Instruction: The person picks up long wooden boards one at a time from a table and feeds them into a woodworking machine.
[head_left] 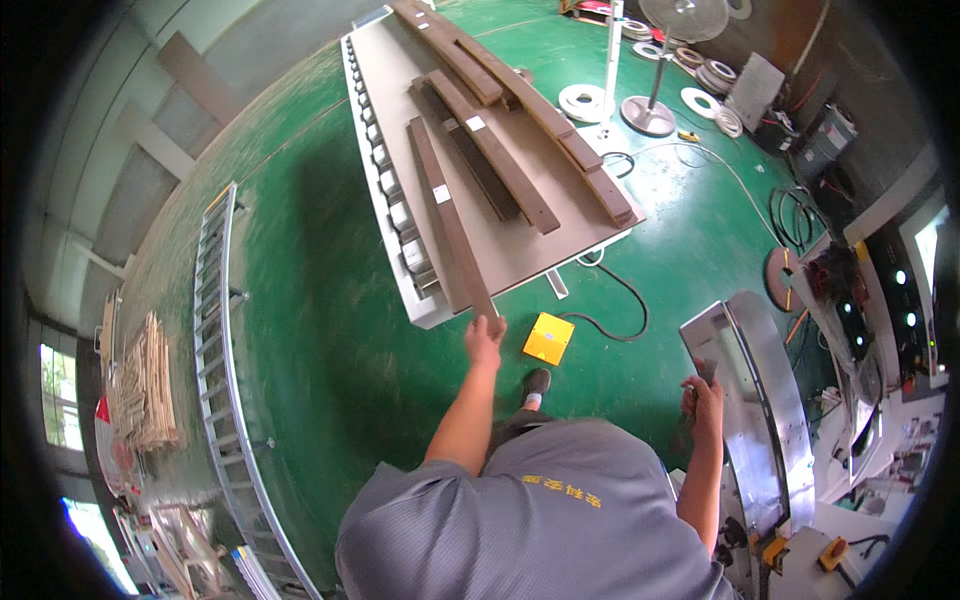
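Observation:
My left hand (485, 342) is closed round the near end of a long brown board (458, 232), which has a small white label. The rest of that board lies along the left side of a long worktable (385, 75). To its right, more long brown boards (490, 150) lie on the tabletop, some stacked, several with white labels. My right hand (704, 402) is out to the right, closed on a thin greyish-brown piece that shows above and below the fist. Its kind I cannot make out. Beside that hand stands a metal machine bed (740, 370).
A yellow box (548, 338) with a black cable sits on the green floor near my foot. A ladder-like roller conveyor (212, 350) runs along the left. A pedestal fan (648, 115) and rolls of edge strip (584, 102) stand far right. Machine controls (835, 553) are at lower right.

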